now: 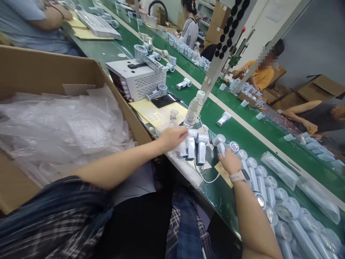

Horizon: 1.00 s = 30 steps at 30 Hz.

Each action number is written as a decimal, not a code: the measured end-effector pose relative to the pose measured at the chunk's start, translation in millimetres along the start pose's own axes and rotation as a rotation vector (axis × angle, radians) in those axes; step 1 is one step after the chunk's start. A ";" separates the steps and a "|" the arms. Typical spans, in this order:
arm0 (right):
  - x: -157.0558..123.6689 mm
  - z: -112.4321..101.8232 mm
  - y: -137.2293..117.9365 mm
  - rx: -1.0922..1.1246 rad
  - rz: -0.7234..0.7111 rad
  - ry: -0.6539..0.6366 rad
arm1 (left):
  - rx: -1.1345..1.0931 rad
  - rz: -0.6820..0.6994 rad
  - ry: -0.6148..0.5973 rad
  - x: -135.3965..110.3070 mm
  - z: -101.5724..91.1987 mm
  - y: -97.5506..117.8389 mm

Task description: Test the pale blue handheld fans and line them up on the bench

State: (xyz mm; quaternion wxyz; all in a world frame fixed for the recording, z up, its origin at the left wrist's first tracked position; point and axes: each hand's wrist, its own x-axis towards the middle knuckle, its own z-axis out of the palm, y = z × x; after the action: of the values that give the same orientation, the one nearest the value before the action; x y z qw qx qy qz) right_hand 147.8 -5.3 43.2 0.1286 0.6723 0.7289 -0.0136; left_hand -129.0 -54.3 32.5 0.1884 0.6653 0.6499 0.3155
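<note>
My left hand (172, 139) is at the table edge, its fingers curled over the head end of the leftmost pale-blue handheld fan (182, 148), which it partly hides. Just right of it lie two more handheld fans, one in the middle (191, 148) and another beside it (201, 153). My right hand (230, 161), with a watch on the wrist, is closed around a handheld fan (233, 146) at the near end of a long row. Another fan (220, 144) lies against its fingers. Part of the grip is hidden by the hand itself.
A carton (97, 72) of bubble-wrap bags (81, 126) stands at left. Beyond my hands are a water bottle (194, 109), a phone (164, 101) and a white box (137, 79). Rows of fans (285, 212) fill the right. Several people work around the green line (242, 126).
</note>
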 end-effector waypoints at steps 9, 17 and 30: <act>-67.4 63.3 -52.0 0.737 -0.294 0.306 | -0.245 -0.050 -0.235 18.6 38.8 2.8; -59.8 66.3 -69.9 0.316 -0.393 0.358 | -0.271 -0.030 -0.130 19.2 9.7 -5.8; -62.0 21.0 -58.3 1.429 -0.140 -0.031 | 0.606 0.735 -0.129 -24.4 -20.9 45.8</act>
State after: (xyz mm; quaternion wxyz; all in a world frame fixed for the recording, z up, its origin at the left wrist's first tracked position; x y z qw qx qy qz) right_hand 98.0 -75.4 26.7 -0.3340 0.5433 0.5815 -0.5051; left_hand -107.7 -85.5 73.7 -0.0979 0.8942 0.4213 0.1155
